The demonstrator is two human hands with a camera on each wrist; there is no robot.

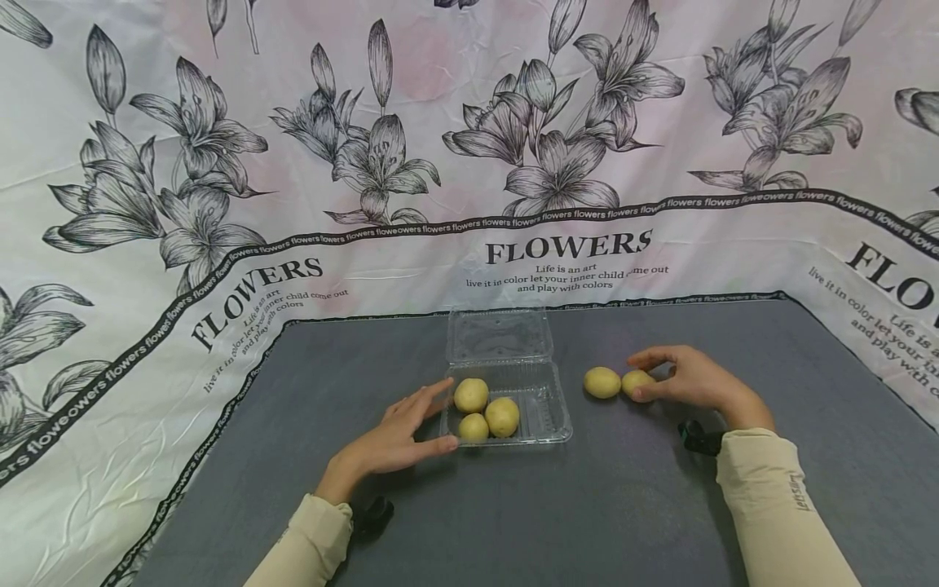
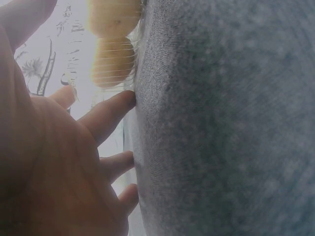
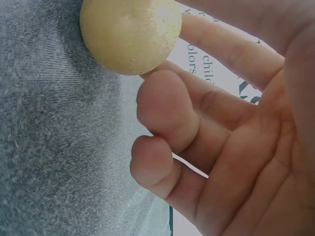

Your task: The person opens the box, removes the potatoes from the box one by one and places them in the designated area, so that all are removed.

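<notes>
A clear plastic box (image 1: 543, 408) lies with its lid (image 1: 499, 336) folded back, three yellow potatoes (image 1: 502, 417) in its left part. My left hand (image 1: 392, 440), fingers spread, touches the box's left side; the left wrist view shows two potatoes (image 2: 114, 61) behind the clear wall, beside the hand (image 2: 64, 142). To the right of the box, my right hand (image 1: 689, 379) pinches a potato (image 1: 637, 383) between thumb and fingers, low at the table. Another potato (image 1: 601, 382) lies just left of it. In the right wrist view a potato (image 3: 130, 34) is at the fingers of my hand (image 3: 236, 132).
The grey table top (image 1: 513, 514) runs back to a white cloth (image 1: 411, 277) printed with flowers and lettering, which hangs behind and along both sides. A dark strap device is on each wrist.
</notes>
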